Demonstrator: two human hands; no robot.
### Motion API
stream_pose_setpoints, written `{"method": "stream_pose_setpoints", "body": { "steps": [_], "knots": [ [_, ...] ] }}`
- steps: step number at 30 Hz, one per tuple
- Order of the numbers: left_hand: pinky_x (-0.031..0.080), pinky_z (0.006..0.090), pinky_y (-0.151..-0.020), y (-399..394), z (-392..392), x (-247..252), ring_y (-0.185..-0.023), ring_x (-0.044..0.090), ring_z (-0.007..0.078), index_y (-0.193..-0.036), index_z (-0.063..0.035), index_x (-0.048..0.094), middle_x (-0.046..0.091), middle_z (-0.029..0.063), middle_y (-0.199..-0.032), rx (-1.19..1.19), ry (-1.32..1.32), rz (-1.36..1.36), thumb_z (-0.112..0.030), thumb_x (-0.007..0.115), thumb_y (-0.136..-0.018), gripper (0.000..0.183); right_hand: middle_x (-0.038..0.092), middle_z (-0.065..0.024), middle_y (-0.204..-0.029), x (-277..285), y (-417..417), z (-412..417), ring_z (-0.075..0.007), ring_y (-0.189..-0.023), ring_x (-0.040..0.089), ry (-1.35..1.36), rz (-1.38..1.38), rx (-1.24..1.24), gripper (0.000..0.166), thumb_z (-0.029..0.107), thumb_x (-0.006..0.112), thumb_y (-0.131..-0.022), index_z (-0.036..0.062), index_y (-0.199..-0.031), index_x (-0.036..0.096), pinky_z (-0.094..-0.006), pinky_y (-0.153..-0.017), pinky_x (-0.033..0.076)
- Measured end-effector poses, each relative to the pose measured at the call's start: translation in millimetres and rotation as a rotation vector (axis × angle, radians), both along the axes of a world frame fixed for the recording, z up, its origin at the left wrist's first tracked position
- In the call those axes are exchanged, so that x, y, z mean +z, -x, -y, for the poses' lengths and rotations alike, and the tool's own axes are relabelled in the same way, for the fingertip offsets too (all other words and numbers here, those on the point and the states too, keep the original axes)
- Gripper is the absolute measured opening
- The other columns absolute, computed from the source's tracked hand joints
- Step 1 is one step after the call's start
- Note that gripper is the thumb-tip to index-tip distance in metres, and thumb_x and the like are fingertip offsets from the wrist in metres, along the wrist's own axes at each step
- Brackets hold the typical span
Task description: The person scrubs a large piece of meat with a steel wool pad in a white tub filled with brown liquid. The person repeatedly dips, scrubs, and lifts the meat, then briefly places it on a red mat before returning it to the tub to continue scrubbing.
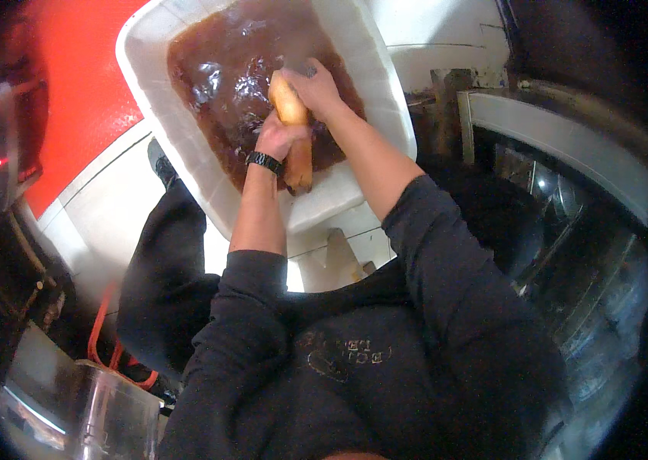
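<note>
In front of me a white plastic tub (158, 98) holds brown, murky water (232, 52) with bright ripples. A long tan root vegetable (286, 103), which looks like a lotus root, lies lengthwise between my hands over the water. My left hand (279, 137) wraps around its middle, with a black band on that wrist. The root's lower end pokes out below this hand, near the tub's near wall. At the upper end, my right hand (318, 91) grips the root from the right side; some of its fingers are blurred or hidden.
Pale floor tiles (111, 178) and a red surface (85, 75) lie left of the tub. A metal-edged unit (565, 144) stands close on the right. At lower left are a clear plastic container (122, 408) and an orange-red frame (99, 333). My shoe (160, 161) is beside the tub.
</note>
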State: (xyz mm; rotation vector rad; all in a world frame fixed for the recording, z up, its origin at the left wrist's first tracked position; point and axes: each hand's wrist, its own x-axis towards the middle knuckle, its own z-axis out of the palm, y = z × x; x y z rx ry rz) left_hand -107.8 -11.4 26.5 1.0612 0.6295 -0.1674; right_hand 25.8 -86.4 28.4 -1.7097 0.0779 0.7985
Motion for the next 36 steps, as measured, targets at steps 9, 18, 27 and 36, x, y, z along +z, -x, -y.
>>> {"method": "stream_pose_setpoints", "body": {
  "steps": [9,18,27,36],
  "knots": [
    [0.057,0.0360,-0.077,-13.9,14.3,15.6,-0.084,0.069,0.0229,-0.123,0.0013,0.063,0.071,0.0121,-0.101,0.307,0.250,-0.411,-0.069,0.058,-0.092,0.077,0.055,-0.0321,-0.137,-32.7,-26.3,1.1,-0.0410,-0.131,0.053,0.534,0.451,0.227,0.081,0.060,0.066,-0.086,-0.0006,-0.140,0.055,-0.0428,-0.110,0.042],
    [0.053,0.0377,-0.087,-2.4,17.1,-32.3,-0.096,0.066,0.0224,-0.118,0.0071,0.068,0.070,0.0117,-0.111,0.550,0.057,-0.489,-0.072,0.048,-0.095,0.085,0.063,-0.0283,-0.108,27.9,59.0,39.9,-0.0463,-0.105,0.060,0.399,0.509,0.422,0.043,0.038,0.068,-0.091,0.0010,-0.111,0.063,-0.0492,-0.090,0.049],
    [0.049,0.0364,-0.094,-1.2,12.4,-15.1,-0.108,0.063,0.0254,-0.128,0.0101,0.062,0.067,0.0188,-0.120,0.298,-0.041,-0.505,-0.076,0.040,-0.095,0.095,0.063,-0.0265,-0.107,19.2,44.9,8.6,-0.0447,-0.107,0.059,0.521,0.658,0.369,0.042,0.035,0.071,-0.089,0.0030,-0.114,0.062,-0.0492,-0.089,0.051],
    [0.050,0.0374,-0.091,7.8,15.2,-73.3,-0.108,0.066,0.0276,-0.120,0.0064,0.066,0.069,0.0167,-0.117,0.503,0.039,-0.432,-0.057,0.044,-0.102,0.069,0.063,-0.0214,-0.104,22.5,49.7,6.7,-0.0425,-0.102,0.061,0.368,0.666,0.712,0.032,0.031,0.071,-0.088,0.0099,-0.111,0.066,-0.0471,-0.088,0.051]
  ]
}}
